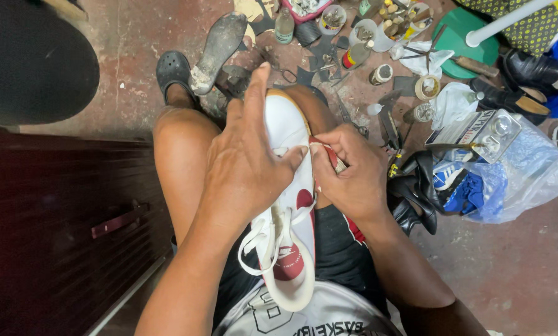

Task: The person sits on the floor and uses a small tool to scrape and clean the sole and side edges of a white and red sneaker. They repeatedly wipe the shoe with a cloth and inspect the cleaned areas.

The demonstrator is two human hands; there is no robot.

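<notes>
I see my left hand [244, 165] clamped over the white sneaker [289, 205], lengthwise along my lap, right hand [350, 171] pinching its side edge.

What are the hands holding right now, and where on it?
Both hold the white sneaker on the lap: the left hand is spread over its upper near the toe, the right hand pinches its side edge at the sole.

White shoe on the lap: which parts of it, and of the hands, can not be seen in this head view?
- White shoe: its sole side is turned away; the left hand covers its middle.
- Right hand: the small thing in its grip is hidden by the fingers.
- Shoe's heel: overlaps the shirt, its edge is unclear.
</notes>
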